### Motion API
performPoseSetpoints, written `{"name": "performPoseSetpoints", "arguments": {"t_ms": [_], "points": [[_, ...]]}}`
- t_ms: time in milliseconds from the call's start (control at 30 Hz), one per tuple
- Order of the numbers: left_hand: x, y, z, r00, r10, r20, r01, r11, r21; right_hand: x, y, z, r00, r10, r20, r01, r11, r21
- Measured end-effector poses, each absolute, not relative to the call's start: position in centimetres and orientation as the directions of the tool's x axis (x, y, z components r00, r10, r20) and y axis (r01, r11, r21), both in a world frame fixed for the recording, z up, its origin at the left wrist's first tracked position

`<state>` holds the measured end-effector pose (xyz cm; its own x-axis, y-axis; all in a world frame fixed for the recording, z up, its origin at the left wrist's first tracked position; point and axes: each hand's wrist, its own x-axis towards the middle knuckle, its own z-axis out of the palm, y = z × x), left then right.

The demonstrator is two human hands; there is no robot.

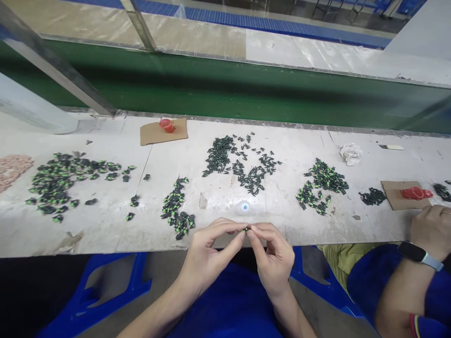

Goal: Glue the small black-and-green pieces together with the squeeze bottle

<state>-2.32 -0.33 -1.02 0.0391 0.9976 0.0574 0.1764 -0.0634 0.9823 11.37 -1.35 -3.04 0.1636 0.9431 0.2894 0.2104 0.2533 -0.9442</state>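
Observation:
My left hand point(214, 249) and my right hand point(271, 253) meet at the table's front edge, fingertips almost touching. Between them they pinch a small dark and green plastic piece point(245, 229), mostly covered by the fingers. Just left of my hands lies a pile of black and bright-green pieces point(175, 206). Beyond them, small dark-green parts point(220, 155) are heaped and scattered on the white tabletop point(282, 206). To the right sits another heap of black and green pieces point(322, 176).
Farther left lie larger black-green pieces point(56, 180) and pinkish parts point(14, 170). A red cup point(167, 125) stands on cardboard point(148, 134). At right are dark parts point(372, 196), a red container point(416, 193), crumpled paper point(351, 154) and a co-worker's hand point(431, 230). A green panel point(211, 94) runs behind.

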Motion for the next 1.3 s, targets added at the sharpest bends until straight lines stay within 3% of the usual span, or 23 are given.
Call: {"name": "performPoseSetpoints", "arguments": {"t_ms": [133,300,600,833,967,1033,1133,1233,1300], "points": [[-2.3,-0.3,-0.5,0.028,0.999,0.034,0.211,-0.039,0.977,12.1,-1.1,-2.6,0.064,0.931,0.358,0.238,0.334,-0.912],[-2.2,-0.5,-0.3,0.022,0.999,0.026,0.234,-0.031,0.972,12.7,-1.1,-3.0,0.058,0.941,0.333,0.247,0.309,-0.918],[-2.1,-1.0,0.5,0.051,0.998,0.046,0.223,-0.056,0.973,13.0,-0.7,-2.8,-0.019,0.915,0.404,0.137,0.402,-0.905],[-1.6,-1.1,0.0,0.056,0.986,0.159,0.263,-0.168,0.950,12.8,-0.4,-2.8,-0.001,0.900,0.435,0.126,0.432,-0.893],[-1.4,-1.2,-0.6,0.092,0.964,0.248,0.322,-0.264,0.909,13.9,-0.2,-3.1,-0.050,0.887,0.459,0.192,0.460,-0.867],[-2.0,-1.4,-0.5,0.086,0.965,0.247,0.402,-0.260,0.878,15.2,0.4,-3.7,0.010,0.886,0.464,0.257,0.446,-0.857],[-4.3,-1.4,-0.2,-0.049,0.942,0.333,0.559,-0.250,0.791,18.0,2.4,-5.3,0.222,0.872,0.437,0.424,0.317,-0.848],[-7.8,-0.4,-0.8,-0.192,0.897,0.399,0.728,-0.142,0.671,20.8,4.8,-7.3,0.268,0.876,0.400,0.602,0.172,-0.779],[-10.0,0.6,-2.0,-0.174,0.911,0.375,0.819,-0.078,0.568,21.9,5.8,-8.0,0.273,0.861,0.429,0.682,0.142,-0.718]]}}
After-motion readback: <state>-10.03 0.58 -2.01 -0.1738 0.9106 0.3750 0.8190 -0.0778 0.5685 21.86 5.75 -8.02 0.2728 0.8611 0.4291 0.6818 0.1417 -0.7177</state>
